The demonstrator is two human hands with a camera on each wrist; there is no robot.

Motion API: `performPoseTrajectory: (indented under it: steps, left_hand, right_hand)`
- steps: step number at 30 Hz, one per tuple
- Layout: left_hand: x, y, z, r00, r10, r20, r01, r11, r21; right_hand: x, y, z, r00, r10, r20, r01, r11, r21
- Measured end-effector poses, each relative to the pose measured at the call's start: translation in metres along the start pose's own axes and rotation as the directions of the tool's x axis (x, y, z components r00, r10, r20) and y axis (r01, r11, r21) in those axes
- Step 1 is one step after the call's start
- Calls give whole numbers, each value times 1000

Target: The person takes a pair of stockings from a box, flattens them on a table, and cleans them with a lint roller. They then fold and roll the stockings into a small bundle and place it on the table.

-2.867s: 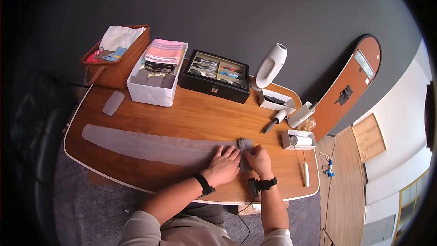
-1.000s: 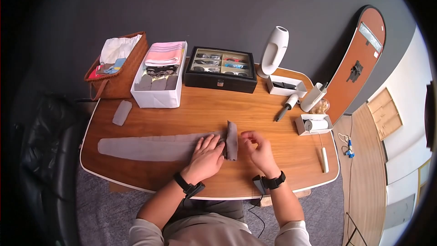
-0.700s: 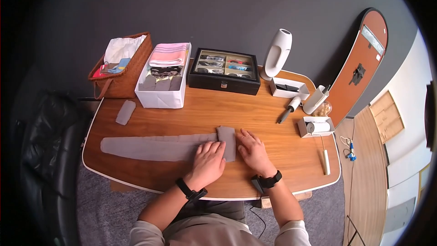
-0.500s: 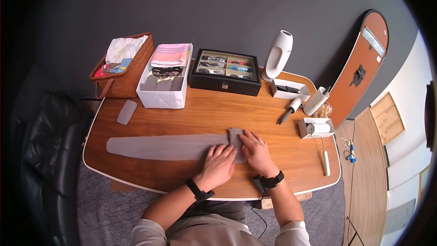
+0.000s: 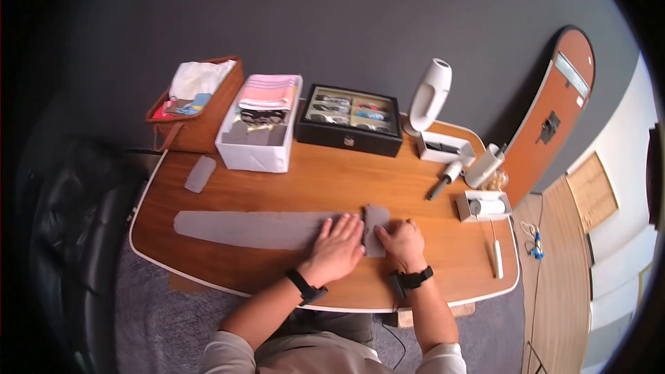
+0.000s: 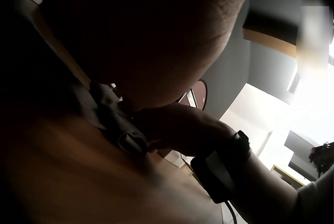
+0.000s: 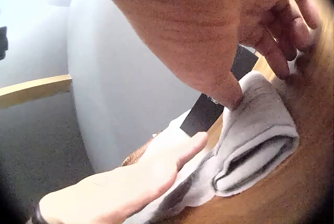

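Note:
A long grey strip of cloth [image 5: 256, 228] lies across the table, its right end folded into a thick, flattened roll [image 5: 375, 230]. My left hand [image 5: 335, 253] lies flat on the strip just left of this roll, fingers straight and slightly spread. At the roll's right side is my right hand [image 5: 405, 244], its thumb touching the cloth. In the right wrist view, the thumb tip meets the roll [image 7: 258, 138], whose layered end faces the camera, while the other fingers bend loosely on the far side, apart from it. The left wrist view is dark, with the palm covering much of it.
A small folded grey cloth [image 5: 200, 174] lies at left. Behind stand a wicker basket [image 5: 197, 135], a white box [image 5: 256, 158] of folded textiles and a black glasses case [image 5: 350, 140]. At right are a lint roller [image 5: 445, 180], small white boxes [image 5: 483, 216] and a white stick [image 5: 497, 260].
The loose roll formed a second ago now lies flattened. My right fingers have come off it to the right, leaving the thumb there. My left fingers have straightened on the strip.

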State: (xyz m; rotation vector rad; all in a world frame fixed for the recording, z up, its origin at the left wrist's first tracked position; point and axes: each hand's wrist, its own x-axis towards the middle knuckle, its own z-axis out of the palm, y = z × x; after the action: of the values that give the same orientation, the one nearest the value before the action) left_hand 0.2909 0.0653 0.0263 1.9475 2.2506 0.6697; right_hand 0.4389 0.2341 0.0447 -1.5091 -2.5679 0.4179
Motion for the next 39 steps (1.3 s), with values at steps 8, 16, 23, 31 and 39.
performPoseTrajectory:
  steps: [8,16,23,31,39]
  left_hand:
    - [7,5,23,1000,16,20,-16,1000,7]
    - [-22,-31,-19,989,-134,-70,134,991,0]
    - [-40,-44,-39,986,-162,-42,162,987,-3]
    - [-23,-24,-27,995,-67,-73,66,998,-15]
    - [-19,-15,-9,998,-42,48,37,996,87]
  right_hand:
    - [7,0,6,992,-76,-102,104,945,309]
    - [-12,-32,-10,913,-364,-187,383,599,703]
    - [30,-20,6,959,-265,-100,251,632,733]
    - [23,-27,25,754,-656,-47,610,671,421]
    - [16,-20,32,812,-580,70,564,809,166]
